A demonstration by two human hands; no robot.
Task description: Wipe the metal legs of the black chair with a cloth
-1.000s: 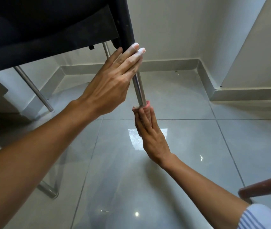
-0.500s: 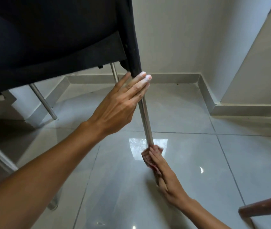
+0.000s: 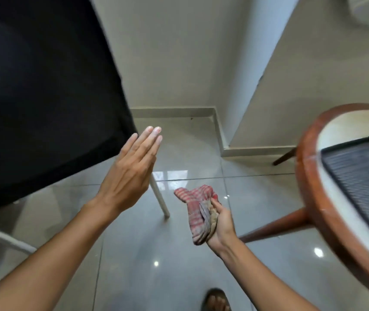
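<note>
The black chair [image 3: 44, 90] fills the upper left of the head view, seen from above. One metal leg [image 3: 160, 199] runs down from under its near corner to the tiled floor; another leg [image 3: 10, 241] shows at the lower left. My left hand [image 3: 131, 173] is flat with fingers straight and together, beside the chair's corner and above the leg, holding nothing. My right hand [image 3: 220, 221] grips a crumpled red-checked cloth [image 3: 195, 209] just right of the leg's foot, apart from the leg.
A round wooden table [image 3: 309, 176] with a dark mesh item on top stands at the right, its slanted legs reaching toward my right arm. Grey glossy floor tiles, a wall corner and skirting lie behind. My sandalled foot [image 3: 216, 299] shows at the bottom.
My right hand has come off the bottom of the chair leg with the cloth and moved right. My left hand has let go of the leg. My view has risen.
</note>
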